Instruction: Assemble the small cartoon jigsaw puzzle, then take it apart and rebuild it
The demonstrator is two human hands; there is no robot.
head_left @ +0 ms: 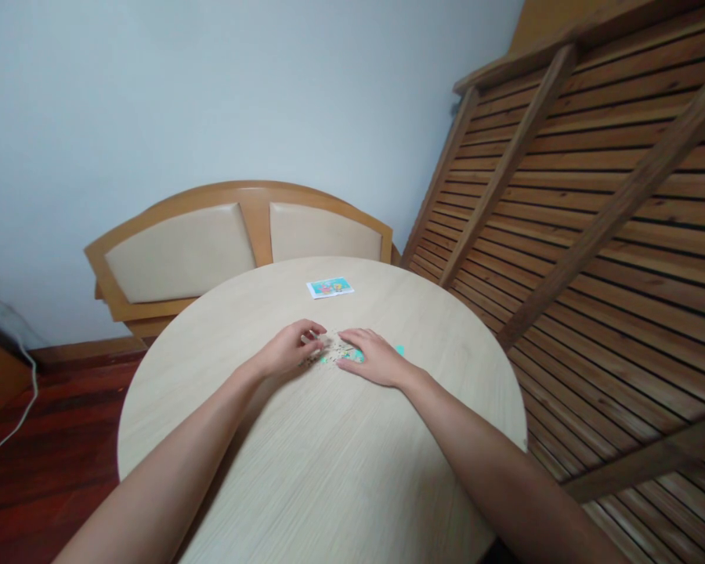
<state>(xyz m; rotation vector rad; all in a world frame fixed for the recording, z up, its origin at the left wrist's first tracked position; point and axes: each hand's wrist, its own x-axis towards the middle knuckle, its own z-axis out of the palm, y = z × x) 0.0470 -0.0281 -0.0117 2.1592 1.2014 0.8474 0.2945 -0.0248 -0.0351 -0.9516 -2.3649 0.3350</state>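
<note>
Evidently, small pieces (334, 348) lie between the two hands (370, 356).

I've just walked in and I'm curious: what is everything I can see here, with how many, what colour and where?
table: one, round, pale wood, centre
small pieces: many, too small to count, beige and turquoise, between and around the hands
picture card: one, turquoise with a white edge, far part of the table
headboard: one, light brown wood with two cream panels, behind the table
slatted wooden frame: one, brown, leaning at the right
wall: pale blue-grey, at the back
floor: dark red, lower left
cable: white, far left
left hand: one, bare, left of the pieces
right hand: one, bare, right side of the pieces
</note>
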